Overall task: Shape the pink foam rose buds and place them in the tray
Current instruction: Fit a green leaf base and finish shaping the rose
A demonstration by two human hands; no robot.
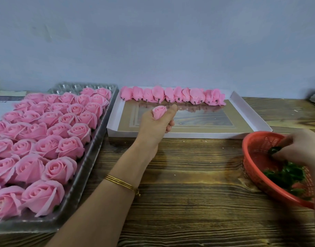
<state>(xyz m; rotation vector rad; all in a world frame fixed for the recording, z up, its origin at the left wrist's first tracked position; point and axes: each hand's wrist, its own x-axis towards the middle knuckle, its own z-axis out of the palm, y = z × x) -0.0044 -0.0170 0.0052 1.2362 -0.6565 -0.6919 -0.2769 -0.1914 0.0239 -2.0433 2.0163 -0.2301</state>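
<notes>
Head view: left hand [155, 123] is gripping a pink foam rose bud [159, 111] upright, over the white shallow cardboard tray [197, 134]. The row of finished pink buds [172, 96] is lying just beyond it along the far edge. Right hand [299, 147], blurred, is pinching a dark green piece [274, 150] in the red plastic basket [251, 154], farther from the tray.

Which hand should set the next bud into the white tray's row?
Left. The left hand grips a pink bud over the white tray, close to the row of buds; the right hand is down in the red basket.
</notes>
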